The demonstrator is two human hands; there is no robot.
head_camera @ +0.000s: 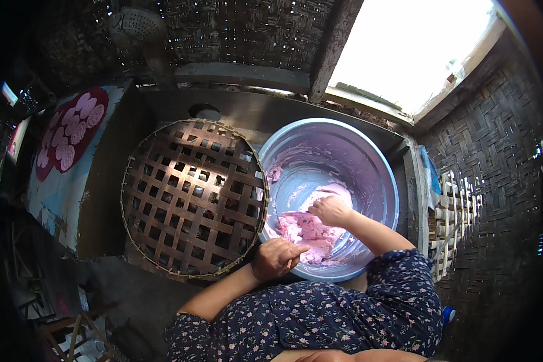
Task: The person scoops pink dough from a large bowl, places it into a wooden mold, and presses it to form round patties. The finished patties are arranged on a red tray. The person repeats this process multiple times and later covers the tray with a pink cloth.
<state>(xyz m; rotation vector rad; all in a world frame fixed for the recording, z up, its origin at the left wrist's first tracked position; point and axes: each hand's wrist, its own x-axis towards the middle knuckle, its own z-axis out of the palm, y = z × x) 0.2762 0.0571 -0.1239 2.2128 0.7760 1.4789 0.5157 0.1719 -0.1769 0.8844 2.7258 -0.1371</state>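
Observation:
A big blue plastic basin (391, 190) stands in front of me, its inner wall smeared with pink paste. In its bottom lies a lumpy mass of pink dough (314, 240). My right hand (330, 211) reaches down into the basin, fingers bent against the dough; whether they grasp any of it is hidden. My left hand (275, 259) is closed over the near left rim of the basin, its thumb pointing inward. To the left of the basin, touching or almost touching it, lies a round woven bamboo tray (194, 203) with an open lattice.
At the left, pink pieces (70, 129) lie on a dark red sheet (100, 102) atop a worn painted box (74, 199). A perforated ladle (140, 27) hangs on the woven bamboo wall (235, 34). A bright opening (407, 50) is at upper right. Wooden boards (271, 108) run behind the basin.

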